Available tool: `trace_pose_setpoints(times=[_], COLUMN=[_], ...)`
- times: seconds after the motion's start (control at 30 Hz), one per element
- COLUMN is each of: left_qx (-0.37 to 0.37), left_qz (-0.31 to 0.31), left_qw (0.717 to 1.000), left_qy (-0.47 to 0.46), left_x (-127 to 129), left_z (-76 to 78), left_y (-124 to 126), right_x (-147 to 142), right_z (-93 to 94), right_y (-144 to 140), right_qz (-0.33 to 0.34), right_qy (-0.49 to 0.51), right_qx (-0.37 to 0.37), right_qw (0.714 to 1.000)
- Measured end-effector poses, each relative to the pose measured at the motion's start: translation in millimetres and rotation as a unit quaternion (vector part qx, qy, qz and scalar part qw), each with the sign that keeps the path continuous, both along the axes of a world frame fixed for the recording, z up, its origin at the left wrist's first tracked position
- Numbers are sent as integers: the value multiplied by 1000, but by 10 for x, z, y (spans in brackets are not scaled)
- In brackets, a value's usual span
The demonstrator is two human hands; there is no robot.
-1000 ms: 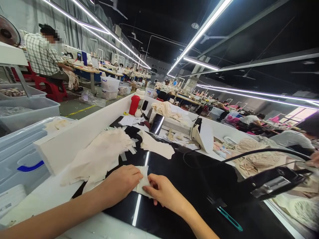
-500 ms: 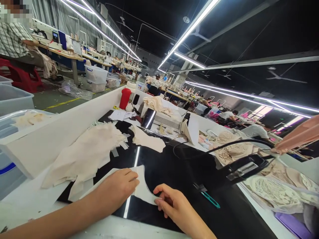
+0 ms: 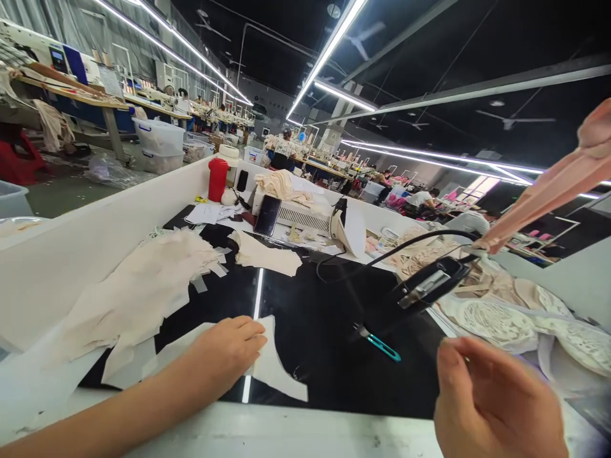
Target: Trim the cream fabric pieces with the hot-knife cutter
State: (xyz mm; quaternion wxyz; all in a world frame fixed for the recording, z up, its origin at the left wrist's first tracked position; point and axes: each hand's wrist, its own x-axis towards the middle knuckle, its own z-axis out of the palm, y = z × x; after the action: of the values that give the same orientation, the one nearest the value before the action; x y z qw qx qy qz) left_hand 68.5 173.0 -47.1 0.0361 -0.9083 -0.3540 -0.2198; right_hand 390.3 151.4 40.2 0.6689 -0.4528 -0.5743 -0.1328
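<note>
The left hand [image 3: 229,353] lies flat, fingers spread and relaxed, pressing a white cut fabric piece [image 3: 272,369] onto the black worktop [image 3: 324,331]; the piece juts out from under the fingertips towards the near edge of the worktop. The right hand [image 3: 491,401] hangs raised above the worktop's near right corner, fingers loosely curled and blurred, with nothing visibly in them; whether thumb and finger pinch anything I cannot tell.

Just right of the fabric piece, on the worktop, lie teal-handled thread snips [image 3: 379,343]. Beyond them a black lamp head on a gooseneck [image 3: 429,283] leans over the worktop. On the worktop's left side sits a heap of cream fabric pieces [image 3: 143,286], and a single cream piece [image 3: 265,254] lies towards its far side. At the far end stand a red bottle [image 3: 217,179] and a white machine with a dark screen [image 3: 296,216]. Off the worktop's right edge lie lace bra cups [image 3: 501,321], and above them a pink fabric strip [image 3: 548,191] is held up by another person's hand at the frame edge.
</note>
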Motion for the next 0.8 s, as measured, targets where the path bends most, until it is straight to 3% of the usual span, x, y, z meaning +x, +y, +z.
trace_pose_setpoints(times=[0.07, 0.23, 0.4, 0.5, 0.67, 0.8], left_qx=[10, 33, 42, 51, 70, 72], left_qz=[5, 10, 11, 5, 1, 3], left_qw=[1000, 998, 998, 998, 997, 996], left_qy=[17, 56, 52, 40, 19, 47], left_x=[34, 145, 185, 176, 172, 209], left_z=[5, -67, -127, -131, -190, -265], left_y=[63, 152, 120, 85, 59, 61], right_x=[14, -54, -163, -195, -240, -402], right_z=[48, 92, 63, 35, -4, 26], right_y=[130, 442, 680, 799, 907, 926], right_qz=[39, 156, 219, 251, 280, 346], right_qy=[59, 97, 191, 243, 210, 173], right_qx=[45, -101, -96, -131, -177, -177], right_qw=[996, 978, 952, 928, 920, 905])
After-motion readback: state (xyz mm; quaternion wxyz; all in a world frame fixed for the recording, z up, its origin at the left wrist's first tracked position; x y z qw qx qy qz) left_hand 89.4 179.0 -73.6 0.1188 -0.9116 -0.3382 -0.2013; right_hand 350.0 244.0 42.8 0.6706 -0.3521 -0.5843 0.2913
